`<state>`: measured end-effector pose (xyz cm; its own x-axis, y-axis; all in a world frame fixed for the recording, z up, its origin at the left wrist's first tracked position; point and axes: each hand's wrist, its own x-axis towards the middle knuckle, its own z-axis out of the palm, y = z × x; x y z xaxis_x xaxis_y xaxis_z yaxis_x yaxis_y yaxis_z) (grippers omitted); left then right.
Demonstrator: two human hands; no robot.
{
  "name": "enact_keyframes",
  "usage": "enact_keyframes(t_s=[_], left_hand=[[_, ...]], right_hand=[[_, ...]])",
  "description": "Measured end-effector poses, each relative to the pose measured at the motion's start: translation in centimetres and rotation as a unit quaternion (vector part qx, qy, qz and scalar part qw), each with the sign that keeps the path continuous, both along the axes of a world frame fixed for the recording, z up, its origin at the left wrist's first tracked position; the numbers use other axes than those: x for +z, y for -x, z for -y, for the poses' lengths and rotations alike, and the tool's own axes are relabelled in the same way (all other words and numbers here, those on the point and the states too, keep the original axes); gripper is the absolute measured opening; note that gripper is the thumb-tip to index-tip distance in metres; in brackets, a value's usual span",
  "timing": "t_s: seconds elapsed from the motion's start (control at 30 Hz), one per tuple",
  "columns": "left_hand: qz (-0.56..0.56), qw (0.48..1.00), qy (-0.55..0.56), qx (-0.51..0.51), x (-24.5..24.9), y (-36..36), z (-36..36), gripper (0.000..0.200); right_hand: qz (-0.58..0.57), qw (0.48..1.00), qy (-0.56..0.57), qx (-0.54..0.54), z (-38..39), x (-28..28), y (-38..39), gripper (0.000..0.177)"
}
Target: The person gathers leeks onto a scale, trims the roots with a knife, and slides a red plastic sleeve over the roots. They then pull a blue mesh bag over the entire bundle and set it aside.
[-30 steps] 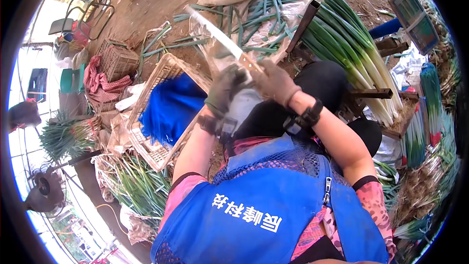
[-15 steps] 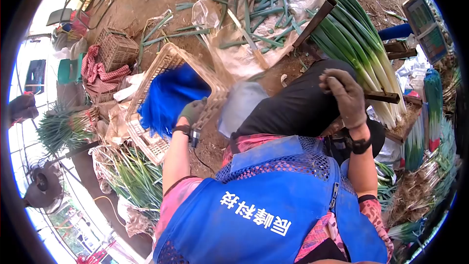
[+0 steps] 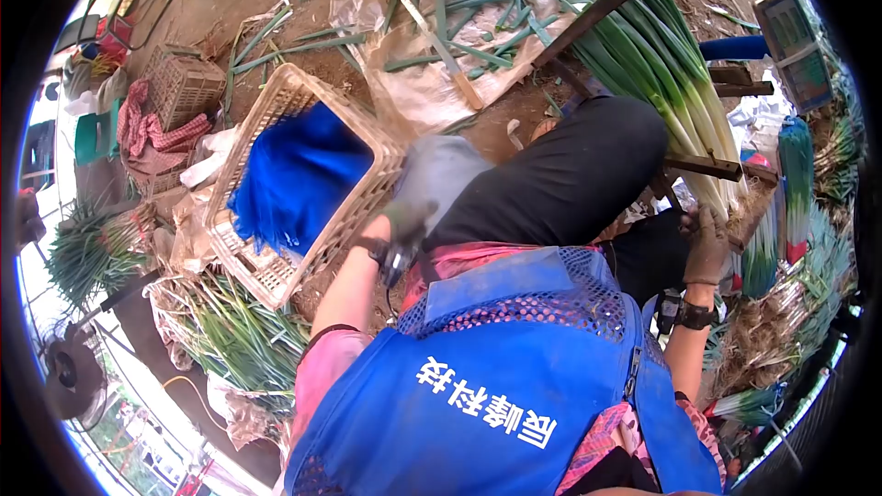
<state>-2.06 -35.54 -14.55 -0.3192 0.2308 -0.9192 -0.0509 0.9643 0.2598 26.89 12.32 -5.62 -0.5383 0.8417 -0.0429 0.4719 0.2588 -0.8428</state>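
My left hand (image 3: pixel 411 219), in a greenish work glove, is blurred beside the right rim of a beige plastic basket (image 3: pixel 367 179). Its fingers are smeared by motion. In the basket lies a blue bundle with a fringed end (image 3: pixel 299 174), perhaps strips or cords. A clear plastic sheet (image 3: pixel 446 170) is behind the hand. My right hand (image 3: pixel 707 248), gloved in brown, reaches to the white root ends of a large bundle of long green onions (image 3: pixel 657 64). Its fingers look apart and slightly bent against the ends. The bundle lies in a rusty metal frame (image 3: pixel 703 166).
Loose green leaves (image 3: pixel 469 18) lie on a pale sheet (image 3: pixel 423 96) ahead. A digital scale (image 3: pixel 795 50) stands at far right, near tied onions (image 3: pixel 796 184). More onions (image 3: pixel 230 321) lie at left, with a fan (image 3: pixel 78 372) and a second basket (image 3: pixel 184 87).
My left hand has left the blue bundle and moved right, out of the basket. My right hand has come down from above the knee to the onions' root ends. The view has shifted slightly.
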Motion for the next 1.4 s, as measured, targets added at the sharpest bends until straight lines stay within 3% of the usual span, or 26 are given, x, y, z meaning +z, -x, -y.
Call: enact_keyframes(t_s=[0.03,0.07,0.13,0.17,0.23,0.27,0.3,0.37,0.43,0.47,0.5,0.57,0.63,0.67,0.7,0.73,0.77,0.83,0.93,1.07,1.2,1.23,1.33,1.37,1.4], left_hand=[[0.018,0.999,0.038,-0.03,-2.1,-1.6,1.3,0.077],[0.034,0.997,0.062,-0.039,-3.3,-2.9,2.6,0.077],[0.122,0.984,0.06,0.114,-7.5,-5.6,5.4,0.075],[0.189,0.943,0.032,0.272,-10.8,-7.1,7.0,0.072],[0.2,0.862,-0.064,0.461,-11.4,-7.7,6.3,0.067],[0.149,0.846,-0.129,0.495,-11.6,-7.8,5.0,0.064],[0.128,0.851,-0.124,0.494,-10.4,-6.9,4.4,0.059],[0.086,0.859,-0.113,0.491,-7.3,-5.2,2.9,0.049],[0.058,0.907,-0.068,0.411,-5.9,-4.0,2.4,0.05],[0.041,0.868,-0.113,0.481,-8.9,-5.0,3.8,0.053],[0.037,0.874,-0.09,0.476,-7.6,-4.8,3.3,0.057],[-0.015,0.859,-0.14,0.492,-7.2,-5.4,3.0,0.047],[-0.049,0.884,-0.095,0.455,-2.8,-4.3,0.7,0.051],[-0.116,0.874,-0.165,0.443,-6.0,-4.0,3.3,0.046],[-0.182,0.836,-0.183,0.483,-4.4,-3.1,2.3,0.041],[-0.164,0.81,-0.257,0.501,-0.2,-1.5,-0.6,0.039],[-0.165,0.836,-0.158,0.498,2.1,0.1,-0.8,0.036],[-0.13,0.804,-0.269,0.515,4.2,1.2,-0.5,0.027],[-0.162,0.85,-0.208,0.456,6.2,0.7,0.2,0.026],[-0.257,0.824,-0.211,0.46,5.9,-2.5,-0.3,0.029],[-0.338,0.798,-0.138,0.479,6.5,-5.7,3.0,0.033],[-0.339,0.758,-0.174,0.53,6.5,-7.0,4.3,0.034],[-0.433,0.73,0.017,0.529,7.1,-10.6,8.3,0.058],[-0.449,0.711,0.062,0.538,6.5,-11.7,10.3,0.043],[-0.463,0.674,0.083,0.57,6.7,-12.9,11.5,0.044]], right_hand=[[0.019,0.999,-0.038,0.012,0.1,-0.2,-1.0,0.026],[0.02,1.0,-0.008,0.005,0.1,0.1,-1.8,0.026],[0.004,0.999,0.051,-0.011,-0.1,-0.4,-2.9,0.028],[-0.003,0.997,0.08,-0.021,-0.2,-0.6,-3.4,0.028],[0.01,0.997,0.073,-0.024,0.3,-0.2,-2.3,0.029],[0.023,0.998,0.059,-0.014,0.3,0.0,-1.7,0.03],[0.036,0.998,0.046,-0.004,0.4,0.2,-1.1,0.03],[-0.012,0.974,0.219,-0.047,1.8,3.7,3.7,0.03],[0.005,0.973,0.229,-0.009,0.5,2.3,4.8,0.028],[0.009,0.97,0.244,0.011,-0.1,1.1,5.0,0.027],[0.013,0.965,0.259,0.031,-0.6,-0.1,5.2,0.026],[0.019,0.952,0.295,0.073,-1.0,-2.2,5.3,0.023],[0.033,0.943,0.309,0.123,-1.6,-5.1,5.0,0.022],[0.027,0.937,0.322,0.137,-1.8,-6.3,4.7,0.023],[0.036,0.931,0.338,0.137,-2.3,-6.8,4.7,0.023],[0.045,0.924,0.353,0.139,-2.7,-7.0,4.9,0.023],[0.056,0.917,0.369,0.142,-2.9,-7.2,5.0,0.023],[0.058,0.915,0.366,0.158,-4.1,-7.2,5.8,0.023],[0.038,0.909,0.382,0.164,-4.9,-5.9,6.6,0.024],[0.05,0.919,0.34,0.194,-5.6,-7.9,6.2,0.023],[0.059,0.915,0.337,0.216,-5.1,-8.6,6.4,0.023],[0.059,0.912,0.343,0.218,-4.7,-8.4,6.5,0.023],[0.074,0.902,0.349,0.242,-4.5,-10.0,6.0,0.023],[0.075,0.902,0.347,0.248,-4.3,-10.2,5.8,0.024],[0.077,0.901,0.345,0.251,-4.1,-10.1,5.6,0.024]])
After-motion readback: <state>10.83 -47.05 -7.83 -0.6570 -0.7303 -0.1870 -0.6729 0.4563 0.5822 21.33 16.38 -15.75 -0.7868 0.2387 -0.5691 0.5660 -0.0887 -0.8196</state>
